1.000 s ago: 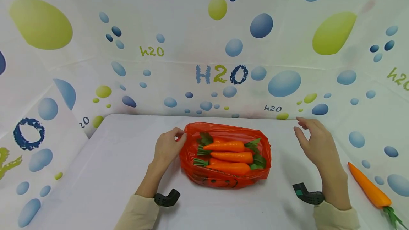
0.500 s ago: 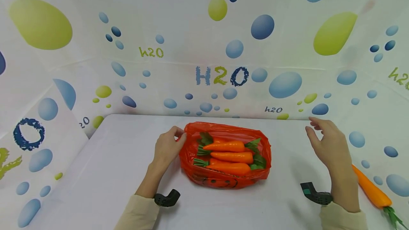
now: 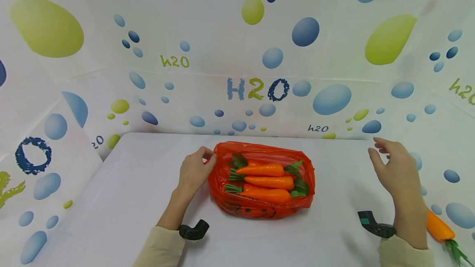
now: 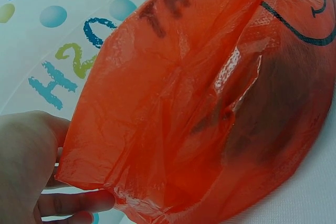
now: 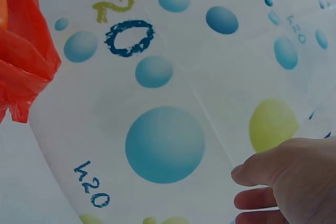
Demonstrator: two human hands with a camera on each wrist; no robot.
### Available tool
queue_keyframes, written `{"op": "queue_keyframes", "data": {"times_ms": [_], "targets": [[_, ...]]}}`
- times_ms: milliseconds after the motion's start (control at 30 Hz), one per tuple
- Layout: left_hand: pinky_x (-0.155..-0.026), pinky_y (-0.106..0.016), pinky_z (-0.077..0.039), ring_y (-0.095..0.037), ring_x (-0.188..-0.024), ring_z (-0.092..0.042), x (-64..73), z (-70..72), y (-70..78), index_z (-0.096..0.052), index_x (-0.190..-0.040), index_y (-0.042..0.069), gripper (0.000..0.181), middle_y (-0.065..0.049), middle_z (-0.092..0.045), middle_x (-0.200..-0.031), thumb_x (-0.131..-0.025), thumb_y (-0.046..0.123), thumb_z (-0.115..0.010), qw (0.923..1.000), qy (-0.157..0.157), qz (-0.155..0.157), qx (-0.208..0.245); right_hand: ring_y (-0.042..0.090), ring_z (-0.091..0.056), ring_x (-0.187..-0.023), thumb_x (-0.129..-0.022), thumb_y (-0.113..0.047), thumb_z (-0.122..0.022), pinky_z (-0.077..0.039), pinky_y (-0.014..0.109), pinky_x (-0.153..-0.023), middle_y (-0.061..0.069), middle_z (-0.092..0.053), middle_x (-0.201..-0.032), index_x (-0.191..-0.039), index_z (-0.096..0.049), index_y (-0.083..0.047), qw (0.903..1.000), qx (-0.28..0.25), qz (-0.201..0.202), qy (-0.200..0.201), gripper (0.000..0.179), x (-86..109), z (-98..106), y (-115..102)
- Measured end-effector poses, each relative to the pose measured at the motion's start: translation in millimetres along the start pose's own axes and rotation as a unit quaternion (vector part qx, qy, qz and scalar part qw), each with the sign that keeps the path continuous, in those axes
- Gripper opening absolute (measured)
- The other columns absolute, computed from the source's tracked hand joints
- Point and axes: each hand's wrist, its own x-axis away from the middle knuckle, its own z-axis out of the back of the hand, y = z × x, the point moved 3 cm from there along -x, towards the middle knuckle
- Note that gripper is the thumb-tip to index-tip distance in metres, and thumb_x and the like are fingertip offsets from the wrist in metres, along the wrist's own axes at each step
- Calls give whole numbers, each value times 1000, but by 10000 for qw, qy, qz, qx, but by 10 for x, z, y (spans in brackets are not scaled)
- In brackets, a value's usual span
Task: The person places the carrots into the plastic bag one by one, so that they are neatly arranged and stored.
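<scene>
A red plastic bag (image 3: pixel 259 212) with a printed smiley face sits at the middle of the table, its mouth spread wide. Inside lie several orange carrots (image 3: pixel 269 182) with green tops. My left hand (image 3: pixel 194 168) pinches the bag's left edge between thumb and fingers; the left wrist view has that hand (image 4: pixel 31 161) at the rim, part of its grip hidden by the plastic. To the right of the bag and apart from it, my right hand (image 3: pixel 395 166) hovers with fingers loosely bent and holding nothing. A single carrot (image 3: pixel 439 228) lies at the far right, its tip covered by my right forearm.
The white table (image 3: pixel 122 201) extends on both sides of the bag. Behind it rises a white backdrop (image 3: pixel 219 24) printed with blue and green drops and "H2O" lettering. Each wrist wears a black camera mount (image 3: pixel 194 230).
My right hand has moved to the right, away from the bag, and its forearm now covers more of the single carrot. The left hand and the bag have stayed in place.
</scene>
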Motion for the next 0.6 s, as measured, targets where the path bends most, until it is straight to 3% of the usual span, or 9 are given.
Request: {"op": "queue_keyframes", "data": {"times_ms": [600], "targets": [[-59, -25, -51, -18, -66, -56, 8, 25, 19, -68, -107, 12, 24, -7, -75, -98, -97, 32, -59, 10000, -30, 1, -20, 48, -51, -116, -102, -22, -50, -46, 67, -94, 32, -53, -131, -142, -49, 3, 9988, 126, -439, -188, 47, 20, 47, 130]]}}
